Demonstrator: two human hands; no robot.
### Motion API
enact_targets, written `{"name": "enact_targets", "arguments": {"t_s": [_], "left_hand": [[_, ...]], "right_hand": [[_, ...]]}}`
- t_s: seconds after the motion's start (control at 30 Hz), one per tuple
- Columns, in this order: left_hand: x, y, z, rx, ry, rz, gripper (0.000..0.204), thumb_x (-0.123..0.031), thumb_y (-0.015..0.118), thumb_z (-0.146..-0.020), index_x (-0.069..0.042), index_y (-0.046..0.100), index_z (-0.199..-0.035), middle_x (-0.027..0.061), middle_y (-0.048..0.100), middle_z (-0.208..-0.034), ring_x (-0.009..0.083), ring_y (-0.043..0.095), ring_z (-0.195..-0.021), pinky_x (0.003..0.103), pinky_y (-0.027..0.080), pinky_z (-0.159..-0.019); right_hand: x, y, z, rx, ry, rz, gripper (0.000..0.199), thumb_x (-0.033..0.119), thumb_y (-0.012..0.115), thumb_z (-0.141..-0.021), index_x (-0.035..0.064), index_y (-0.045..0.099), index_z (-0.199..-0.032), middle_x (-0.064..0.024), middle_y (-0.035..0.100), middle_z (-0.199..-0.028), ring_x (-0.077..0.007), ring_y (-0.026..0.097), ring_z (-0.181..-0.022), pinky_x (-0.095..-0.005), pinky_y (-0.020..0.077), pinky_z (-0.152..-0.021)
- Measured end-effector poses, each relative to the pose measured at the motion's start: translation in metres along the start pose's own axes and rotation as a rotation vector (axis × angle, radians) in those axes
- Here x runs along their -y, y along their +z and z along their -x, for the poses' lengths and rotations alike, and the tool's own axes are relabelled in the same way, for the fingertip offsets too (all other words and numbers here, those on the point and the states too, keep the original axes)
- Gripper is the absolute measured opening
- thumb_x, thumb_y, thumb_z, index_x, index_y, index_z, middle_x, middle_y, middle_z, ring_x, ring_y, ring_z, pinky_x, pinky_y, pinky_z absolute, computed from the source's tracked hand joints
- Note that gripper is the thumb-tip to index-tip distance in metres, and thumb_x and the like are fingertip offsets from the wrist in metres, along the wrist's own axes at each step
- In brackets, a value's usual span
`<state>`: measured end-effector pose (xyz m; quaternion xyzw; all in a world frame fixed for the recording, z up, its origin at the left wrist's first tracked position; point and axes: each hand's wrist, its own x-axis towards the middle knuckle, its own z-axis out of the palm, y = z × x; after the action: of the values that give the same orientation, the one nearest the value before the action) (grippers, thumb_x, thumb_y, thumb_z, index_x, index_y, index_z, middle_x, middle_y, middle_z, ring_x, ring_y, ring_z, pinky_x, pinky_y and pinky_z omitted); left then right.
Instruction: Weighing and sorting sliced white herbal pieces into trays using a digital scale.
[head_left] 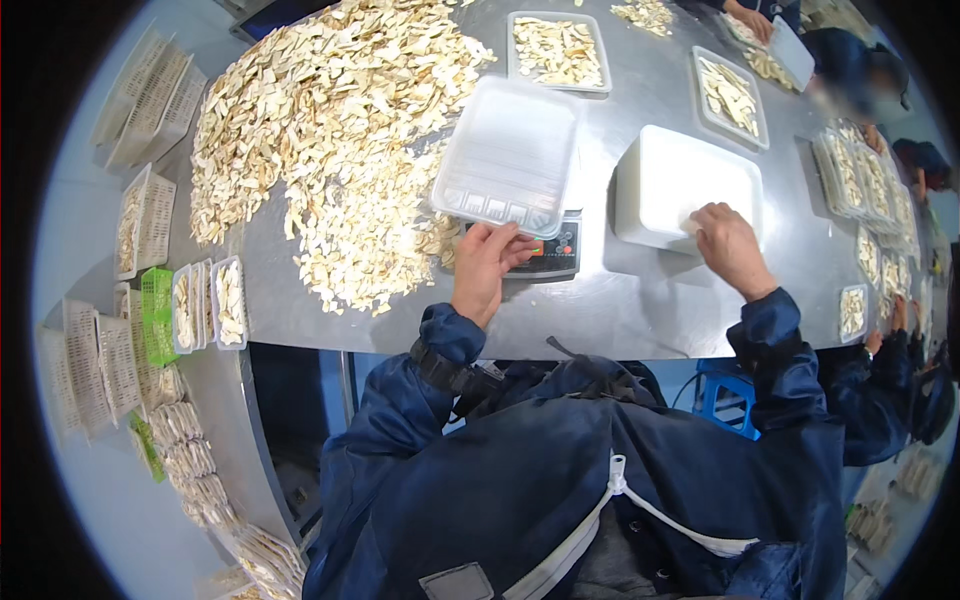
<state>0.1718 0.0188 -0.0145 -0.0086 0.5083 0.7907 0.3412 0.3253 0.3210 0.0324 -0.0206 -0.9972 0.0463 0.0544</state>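
My left hand (487, 264) pinches the near edge of a translucent plastic tray (508, 150), which is tilted over a small dark weighing scale (556, 256). The tray looks bare inside and hides most of the scale. To the right, a white block-shaped container or stack (640, 205) with a bright white top stands on the table. At its near right edge rests my right hand (735, 245), fingers curled and drawn together. Whatever is between those fingertips is too pale to make out. Left of the tray spreads a large heap of pale dried slices (350, 130).
Filled trays of slices stand at the back (557, 52) and back right (728, 95) of the metal table (420, 335). White baskets (150, 205) and a green basket (158, 315) line the left. Other people (865, 75) work along the right. A blue stool (727, 395) is below.
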Motion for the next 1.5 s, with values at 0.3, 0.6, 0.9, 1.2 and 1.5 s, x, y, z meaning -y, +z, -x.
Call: {"name": "enact_targets", "arguments": {"t_s": [0.3,0.6,0.9,1.2,1.5], "left_hand": [[0.042,-0.017,-0.012,-0.037,-0.143,0.119,0.017,-0.015,0.05,-0.093,0.002,0.052,-0.095,0.0157,0.063,-0.093,0.0208,0.064,-0.084,0.029,0.053,-0.072],[0.049,-0.004,-0.015,-0.015,-0.141,0.052,0.024,-0.021,0.049,-0.093,0.002,0.055,-0.095,0.0155,0.063,-0.09,0.0209,0.064,-0.08,0.03,0.054,-0.07],[0.044,-0.019,-0.014,-0.102,-0.202,-0.017,0.044,-0.043,0.04,-0.095,-0.001,0.053,-0.093,0.0155,0.064,-0.085,0.0229,0.065,-0.076,0.031,0.054,-0.067],[0.037,-0.016,-0.021,-0.153,-0.172,-0.107,0.042,-0.039,0.041,-0.095,0.001,0.053,-0.095,0.0144,0.065,-0.084,0.0198,0.065,-0.071,0.028,0.053,-0.061],[0.03,-0.032,-0.024,-0.076,-0.284,-0.14,0.045,-0.04,0.04,-0.096,0.003,0.053,-0.1,0.0143,0.066,-0.087,0.0198,0.065,-0.072,0.028,0.053,-0.064]], "right_hand": [[0.002,0.004,-0.002,0.1,-0.108,-0.044,0.012,-0.001,0.052,-0.066,-0.0007,0.052,-0.079,-0.016,0.055,-0.079,-0.032,0.056,-0.077,-0.0402,0.0467,-0.071],[-0.006,0.009,-0.007,0.114,-0.201,-0.018,0.018,0.003,0.058,-0.065,-0.0009,0.053,-0.081,-0.0152,0.056,-0.08,-0.0308,0.057,-0.077,-0.0388,0.0482,-0.068],[-0.009,-0.006,-0.006,0.04,-0.255,0.011,0.015,0.005,0.058,-0.065,0.0007,0.052,-0.078,-0.0134,0.054,-0.075,-0.0288,0.057,-0.073,-0.0377,0.0468,-0.065],[-0.033,-0.045,-0.02,-0.466,-0.016,-0.204,0.01,0.002,0.056,-0.072,0.0022,0.049,-0.079,-0.0134,0.047,-0.073,-0.0318,0.05,-0.07,-0.0397,0.0409,-0.061],[-0.066,-0.093,-0.054,-0.425,0.136,-0.373,0.012,0.01,0.057,-0.081,-0.0011,0.054,-0.081,-0.0171,0.056,-0.073,-0.0359,0.056,-0.069,-0.0393,0.0426,-0.06]]}}
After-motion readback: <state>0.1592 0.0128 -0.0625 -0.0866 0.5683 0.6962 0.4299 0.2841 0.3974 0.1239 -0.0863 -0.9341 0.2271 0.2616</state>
